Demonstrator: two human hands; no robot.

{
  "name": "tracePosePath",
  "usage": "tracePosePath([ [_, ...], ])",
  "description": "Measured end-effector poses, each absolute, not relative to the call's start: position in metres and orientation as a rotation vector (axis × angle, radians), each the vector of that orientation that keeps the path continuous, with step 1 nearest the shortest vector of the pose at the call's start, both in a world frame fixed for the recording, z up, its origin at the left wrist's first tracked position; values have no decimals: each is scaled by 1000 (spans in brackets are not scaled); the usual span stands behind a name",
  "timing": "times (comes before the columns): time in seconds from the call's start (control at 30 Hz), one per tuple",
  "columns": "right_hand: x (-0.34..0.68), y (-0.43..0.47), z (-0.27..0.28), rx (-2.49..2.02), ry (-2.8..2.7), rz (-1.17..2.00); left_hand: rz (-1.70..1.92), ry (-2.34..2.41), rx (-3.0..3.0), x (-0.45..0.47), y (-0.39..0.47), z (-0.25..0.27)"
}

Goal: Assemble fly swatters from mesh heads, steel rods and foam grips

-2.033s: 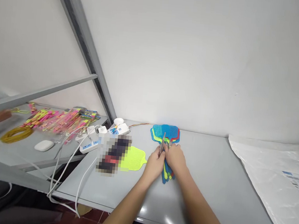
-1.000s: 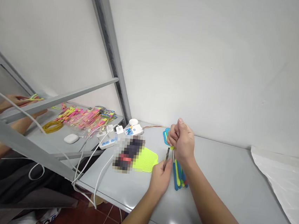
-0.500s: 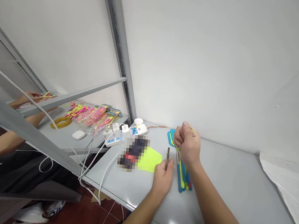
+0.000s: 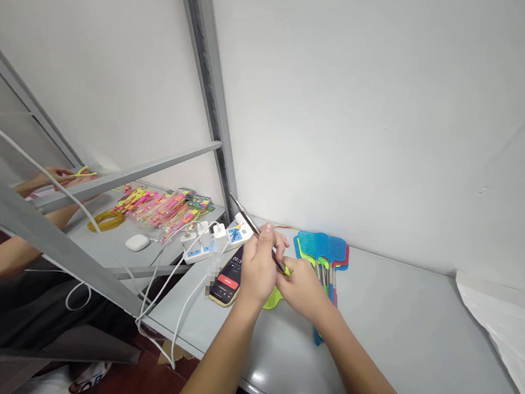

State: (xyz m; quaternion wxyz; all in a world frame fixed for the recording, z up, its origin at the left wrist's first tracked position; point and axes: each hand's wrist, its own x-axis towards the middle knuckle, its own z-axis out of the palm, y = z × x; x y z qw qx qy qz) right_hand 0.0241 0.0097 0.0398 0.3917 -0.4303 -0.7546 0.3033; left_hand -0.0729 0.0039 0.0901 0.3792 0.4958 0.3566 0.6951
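My left hand [image 4: 259, 274] is closed around a dark metal telescopic rod [image 4: 244, 216], which slants up and left toward the wall. My right hand [image 4: 302, 287] meets it from the right, closed at the rod's lower end, where a yellow-green piece [image 4: 287, 270] shows. How the rod joins that piece is partly hidden by the fingers. Under my hands, part of a yellow-green mesh swatter head [image 4: 273, 298] lies on the table. Just right of my hands is a pile of fly swatters [image 4: 323, 246] with blue, green and red mesh heads, metal rods and coloured handles.
A phone [image 4: 227, 280] with a lit screen lies left of my hands. Behind it are power strips [image 4: 239, 235] with white cables. A metal frame post [image 4: 212, 87] stands left. Beyond it, another person's arms [image 4: 10, 259] reach over colourful bagged items [image 4: 168, 209]. Plastic sheeting [image 4: 500, 331] lies right.
My right hand has come down and left from above the swatter pile to meet my left hand. The rod in my left hand now tilts up-left. More of the swatter pile is uncovered.
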Motion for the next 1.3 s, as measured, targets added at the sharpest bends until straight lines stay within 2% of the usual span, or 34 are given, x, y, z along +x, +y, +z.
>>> tracePosePath([
  [0.4, 15, -5, 48, -1065, -1954, 915, 1796, 980, 1288, -78, -2, 81],
  [0.73, 20, -14, 43, -1026, -1862, 1088, 1675, 1138, 1379, -74, -5, 73],
  [0.93, 36, -16, 41, -1045, -1782, 1062, 1671, 1124, 1388, -56, -2, 77],
  [1.3, 136, -5, 31, -1210, -1361, 917, 985, 705, 1692, 31, 16, 56],
])
